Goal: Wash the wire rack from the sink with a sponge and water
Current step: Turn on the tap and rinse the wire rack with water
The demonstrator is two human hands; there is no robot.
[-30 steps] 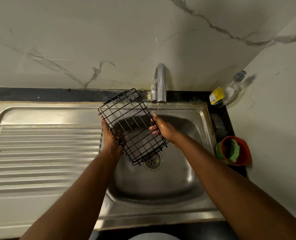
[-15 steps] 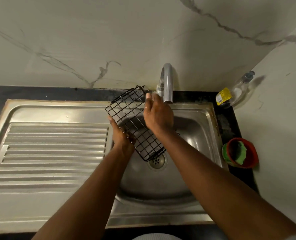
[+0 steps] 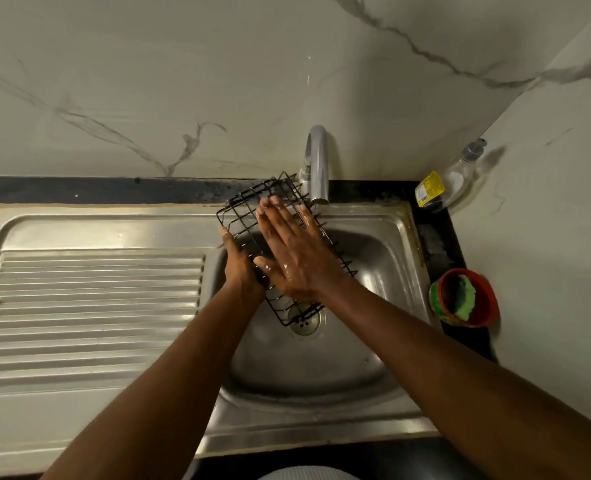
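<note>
Wire rack [image 3: 252, 209] is tilting over our sink [image 3: 384, 258]. We are gripping its left edge with our left hand [image 3: 240, 268]. We are laying our wet right hand [image 3: 297, 254] flat on it, fingers straight.

The wire rack [image 3: 249, 207] is black gridwork, the sink [image 3: 373, 258] silver with ribs at 9 o'clock, the tub [image 3: 492, 301] at 3 o'clock red, and its sponge [image 3: 464, 295] green.

No text is legible; the yellow label [image 3: 428, 188] on the bottle [image 3: 455, 178], upper right, is too blurred.
</note>
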